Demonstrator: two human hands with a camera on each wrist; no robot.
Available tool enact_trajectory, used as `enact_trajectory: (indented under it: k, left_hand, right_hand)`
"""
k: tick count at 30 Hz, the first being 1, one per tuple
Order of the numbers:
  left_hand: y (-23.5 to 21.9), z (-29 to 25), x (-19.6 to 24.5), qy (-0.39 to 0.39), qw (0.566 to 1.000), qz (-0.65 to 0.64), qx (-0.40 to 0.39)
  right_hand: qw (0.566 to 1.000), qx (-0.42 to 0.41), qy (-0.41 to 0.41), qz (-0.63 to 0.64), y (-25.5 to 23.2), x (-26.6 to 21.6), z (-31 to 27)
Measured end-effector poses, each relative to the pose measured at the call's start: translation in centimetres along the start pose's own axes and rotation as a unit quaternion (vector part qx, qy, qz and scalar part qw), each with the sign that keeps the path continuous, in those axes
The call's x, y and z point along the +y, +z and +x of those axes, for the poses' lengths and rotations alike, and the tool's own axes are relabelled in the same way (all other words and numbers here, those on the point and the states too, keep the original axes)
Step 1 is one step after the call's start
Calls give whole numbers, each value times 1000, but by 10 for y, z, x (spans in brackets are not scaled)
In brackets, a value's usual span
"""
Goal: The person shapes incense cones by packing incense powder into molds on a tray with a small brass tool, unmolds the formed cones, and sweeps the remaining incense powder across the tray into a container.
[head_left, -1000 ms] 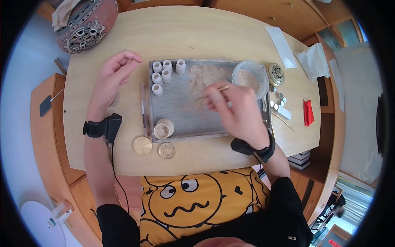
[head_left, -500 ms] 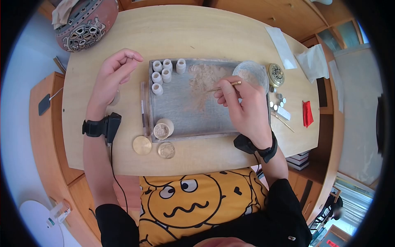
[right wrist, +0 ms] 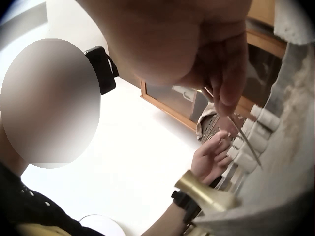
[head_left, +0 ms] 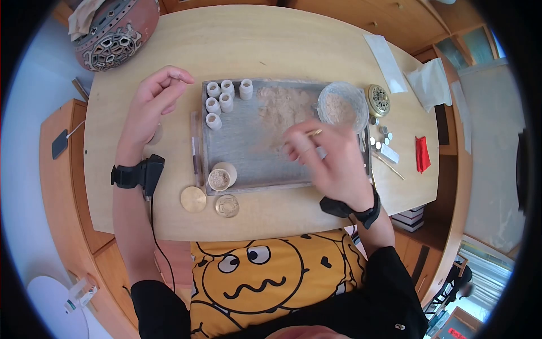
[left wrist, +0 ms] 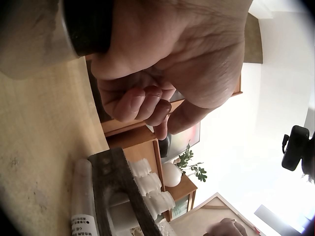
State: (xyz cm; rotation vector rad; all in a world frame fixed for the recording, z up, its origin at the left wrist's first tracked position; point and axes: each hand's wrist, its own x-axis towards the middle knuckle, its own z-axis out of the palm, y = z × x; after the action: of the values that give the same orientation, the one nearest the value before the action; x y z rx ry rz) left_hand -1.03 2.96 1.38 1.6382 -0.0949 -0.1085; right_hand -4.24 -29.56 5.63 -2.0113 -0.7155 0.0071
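My right hand [head_left: 333,155] pinches a slender brass stick-like tool [right wrist: 246,140] over the grey wooden tray [head_left: 248,150]; the hand is blurred in the head view. Pale brown powder [head_left: 280,104] lies spread on the tray just beyond my fingers. A frosted bowl [head_left: 351,89] with more powder stands at the tray's far right corner. My left hand [head_left: 155,104] is left of the tray, fingers loosely curled, holding nothing. Several small open white bottles [head_left: 213,105] stand in the tray's far left corner, near it. A jar [left wrist: 37,37] partly shows beside this hand.
An open powder-filled container [head_left: 219,179] sits in the tray's near left corner. Before it lie a brass disc [head_left: 193,199] and a patterned disc [head_left: 227,206]. A pierced brass burner [head_left: 378,100], small caps and a red pouch [head_left: 422,155] are on the right. A large pot [head_left: 118,45] stands far left.
My right hand, with the brass tool, first moved right and away toward the bowl, then came back left and nearer over the tray. My left hand has stayed in place.
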Motion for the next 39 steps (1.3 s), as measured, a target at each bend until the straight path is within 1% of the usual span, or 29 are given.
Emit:
enact_trajectory:
  k: [1, 3, 4, 5, 7, 8, 9, 11, 12, 13, 15, 16, 17, 19, 21, 23, 24, 25, 27, 28, 29, 31, 33, 35, 36, 37, 39]
  left_hand:
    - [0, 0, 0, 1, 1000, 0, -1]
    - [0, 0, 1, 0, 1000, 2, 1]
    - [0, 0, 1, 0, 1000, 2, 5]
    - [0, 0, 1, -1, 1000, 2, 7]
    - [0, -1, 0, 6, 1000, -2, 4]
    - [0, -1, -1, 5, 1000, -3, 4]
    - [0, -1, -1, 6, 1000, -3, 1]
    - [0, 0, 0, 7, 1000, -3, -4]
    - [0, -1, 1, 1, 1000, 2, -1]
    - [0, -1, 1, -5, 1000, 8, 1]
    - [0, 0, 1, -3, 1000, 5, 1]
    - [0, -1, 1, 0, 1000, 0, 5]
    - [0, -1, 1, -1, 1000, 0, 5]
    - [0, -1, 1, 7, 1000, 3, 3]
    - [-1, 0, -1, 5, 1000, 2, 5]
    - [-1, 0, -1, 1, 1000, 3, 5]
    - [-1, -1, 0, 2, 1000, 3, 5]
    - [0, -1, 1, 3, 1000, 3, 3]
    - [0, 0, 0, 1, 1000, 5, 3]
    - [-1, -1, -1, 1, 1000, 4, 7]
    - [-1, 0, 0, 1, 1000, 3, 9]
    - [0, -1, 0, 7, 1000, 16, 10]
    - [0, -1, 1, 6, 1000, 15, 7]
    - [-1, 0, 1, 7, 1000, 14, 4]
    - [-3, 0, 1, 2, 1000, 5, 1]
    - [-4, -1, 0, -5, 1000, -5, -3]
    - [-1, -2, 0, 1, 1000, 2, 0]
  right_hand:
    - [1000, 2, 1, 1, 4, 2, -1]
    - [999, -33, -23, 22, 9, 4, 0]
    - [1000, -15, 5, 10, 7, 2, 1]
    - [1000, -16, 5, 10, 3, 3, 2]
    - [997, 31, 61, -48, -7, 8, 3]
    - [995, 53, 59, -55, -10, 12, 4]
    - [995, 52, 60, -55, -11, 9, 4]
    - [997, -15, 56, -55, -14, 0, 2]
    - [999, -19, -9, -34, -6, 1, 1]
    - [999, -16, -8, -33, -1, 2, 0]
    - [997, -41, -44, -48, 6, 6, 2]
    - [1000, 1, -9, -7, 9, 7, 5]
    - [1000, 0, -9, -7, 7, 9, 5]
    - [995, 66, 51, -51, -2, 13, 7]
    - [994, 76, 54, -52, -7, 10, 7]
    - [998, -1, 61, -11, -7, 1, 4]
    - [1000, -24, 14, 12, -3, 0, 2]
    - [999, -23, 17, 14, -2, 2, 1]
    - [999, -48, 5, -16, -3, 7, 4]
    - [999, -20, 38, -23, -4, 10, 3]
    - [999, -23, 37, -24, -7, 12, 4]
    - [996, 53, 67, -29, -12, 12, 6]
    - [996, 55, 61, -21, -9, 8, 3]
    - [999, -42, -22, -20, -5, 2, 0]
    - [997, -67, -28, -22, -2, 3, 0]
    - [997, -67, -26, -22, -3, 2, 0]
    - [998, -37, 20, -45, -6, 3, 0]
